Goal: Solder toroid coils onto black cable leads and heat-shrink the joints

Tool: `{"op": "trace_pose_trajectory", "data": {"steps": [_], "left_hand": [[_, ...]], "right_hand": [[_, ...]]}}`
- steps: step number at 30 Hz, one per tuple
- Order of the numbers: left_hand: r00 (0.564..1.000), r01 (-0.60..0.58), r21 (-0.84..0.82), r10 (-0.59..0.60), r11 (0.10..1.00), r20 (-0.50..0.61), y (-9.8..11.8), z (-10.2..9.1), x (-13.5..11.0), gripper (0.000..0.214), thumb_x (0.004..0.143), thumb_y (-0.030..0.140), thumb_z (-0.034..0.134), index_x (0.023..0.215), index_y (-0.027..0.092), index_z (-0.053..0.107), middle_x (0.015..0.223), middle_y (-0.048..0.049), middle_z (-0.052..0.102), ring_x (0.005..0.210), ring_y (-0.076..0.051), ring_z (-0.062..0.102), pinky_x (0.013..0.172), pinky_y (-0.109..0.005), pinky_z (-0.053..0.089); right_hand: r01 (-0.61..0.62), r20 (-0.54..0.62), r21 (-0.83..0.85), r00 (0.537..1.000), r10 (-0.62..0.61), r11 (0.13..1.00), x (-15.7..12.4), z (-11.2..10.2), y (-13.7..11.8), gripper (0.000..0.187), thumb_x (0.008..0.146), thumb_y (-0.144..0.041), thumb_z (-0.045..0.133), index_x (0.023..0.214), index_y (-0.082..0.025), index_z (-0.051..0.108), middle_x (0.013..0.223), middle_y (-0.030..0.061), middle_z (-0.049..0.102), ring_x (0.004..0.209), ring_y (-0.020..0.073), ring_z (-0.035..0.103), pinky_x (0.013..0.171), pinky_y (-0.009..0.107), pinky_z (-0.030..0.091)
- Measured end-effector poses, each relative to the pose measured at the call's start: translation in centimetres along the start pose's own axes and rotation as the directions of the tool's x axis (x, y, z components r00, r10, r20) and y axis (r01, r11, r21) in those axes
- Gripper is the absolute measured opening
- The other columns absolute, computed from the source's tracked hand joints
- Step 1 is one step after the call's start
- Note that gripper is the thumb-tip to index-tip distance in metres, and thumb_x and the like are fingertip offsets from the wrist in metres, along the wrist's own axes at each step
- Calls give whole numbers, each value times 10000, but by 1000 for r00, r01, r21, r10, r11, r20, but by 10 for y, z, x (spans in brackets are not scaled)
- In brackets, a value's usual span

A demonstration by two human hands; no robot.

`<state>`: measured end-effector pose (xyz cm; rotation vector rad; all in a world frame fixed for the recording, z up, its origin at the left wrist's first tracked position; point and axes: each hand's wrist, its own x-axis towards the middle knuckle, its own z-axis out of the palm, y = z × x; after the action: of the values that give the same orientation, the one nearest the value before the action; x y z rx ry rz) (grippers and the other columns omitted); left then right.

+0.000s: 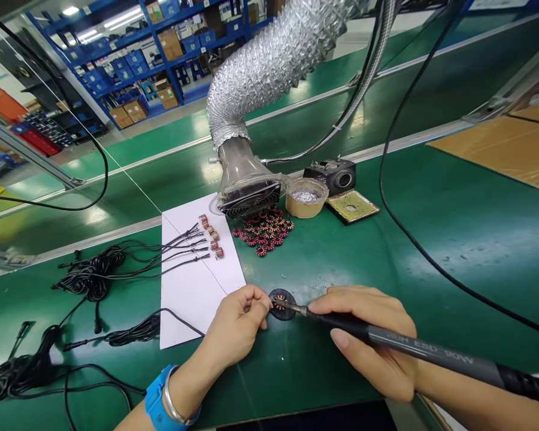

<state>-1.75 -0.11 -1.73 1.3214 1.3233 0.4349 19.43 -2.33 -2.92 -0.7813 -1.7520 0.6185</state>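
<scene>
Copper-wound ring core (279, 301) sits on round black disc (280, 316), presumably steadying it; left fingers (257, 312) pressed together, contents hidden; right fingers (357, 301) grip grey-black soldering iron (422, 347).

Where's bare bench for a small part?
Free: green bench between the yellow-padded tray and right hand; also right of the long black cable, in front of the cardboard. Crowded: left, with cable bundles; below the fume hood, with coils.

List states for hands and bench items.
Left hand: fingers pinched, contents unclear
Right hand: closed around iron
Iron: tip at coil
Coil: on black disc
Loose coils: heaped
Sheet coils: lined up
Cables: bundled
Sheet: flat
Duct: bent
Tub: open
Pad: flat
Cardboard: flat
</scene>
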Motion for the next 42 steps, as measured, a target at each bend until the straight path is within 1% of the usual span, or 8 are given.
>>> {"op": "trace_pose_trajectory", "data": {"steps": [10,15,22,26,28,31,38,42], "left_hand": [[1000,6,-8,-6,1000,0,0,1,0,201,897,333,473,822,171,566,604,39,519,566,-102,384,557,-234,276],[1000,4,-15,-4,1000,2,-1,1,1,198,900,329,468,822,173,561,608,38,524,575,-104,399,568,-235,286],[1000,1,-2,-1,1000,18,0,0,-1,235,914,374,480,838,167,563,617,33,535,572,-103,408,562,-234,289],[997,-17,-4,18,1000,70,2,-2,-3,261,930,408,464,852,172,545,646,30,546,590,-105,413,581,-237,303],[996,-35,-12,36,999,87,2,-3,-4,275,936,419,453,844,174,537,659,27,548,609,-109,423,605,-239,320],[995,-59,4,59,998,86,2,-4,-5,295,942,424,443,805,177,525,680,21,556,626,-112,433,634,-245,342],[995,-98,125,98,987,9,5,-2,-11,301,958,417,416,828,185,556,712,10,583,639,-127,470,620,-246,359],[996,-87,35,86,996,13,0,1,-7,291,953,409,429,831,176,552,682,10,586,617,-119,464,634,-247,369]], "right_hand": [[29,-47,-30,998,-31,999,3,-5,-4,241,801,-180,476,1002,-197,608,637,19,611,495,146,564,471,280,418],[46,-59,-72,997,-50,996,4,-7,-5,227,832,-189,467,1015,-205,600,683,41,641,590,181,631,489,290,446],[48,-108,-64,993,-55,997,9,-4,-2,365,865,-108,476,1209,-198,557,719,11,640,563,122,604,522,233,489],[51,29,-164,998,-47,985,19,9,5,276,871,-43,502,1083,-192,598,741,7,658,595,106,601,584,211,488],[82,140,-212,989,-53,974,24,17,8,205,866,-51,501,969,-188,613,740,17,646,607,115,583,578,219,468],[120,250,-215,966,-64,969,26,26,13,193,866,-67,478,938,-182,615,708,17,602,601,119,551,557,215,440],[107,202,-225,978,-62,969,19,31,14,224,872,-57,450,1019,-177,568,764,19,610,657,124,550,620,230,453],[41,204,-188,979,-2,981,14,34,12,248,875,-71,458,1070,-182,563,795,22,628,691,133,579,656,247,479]]}}
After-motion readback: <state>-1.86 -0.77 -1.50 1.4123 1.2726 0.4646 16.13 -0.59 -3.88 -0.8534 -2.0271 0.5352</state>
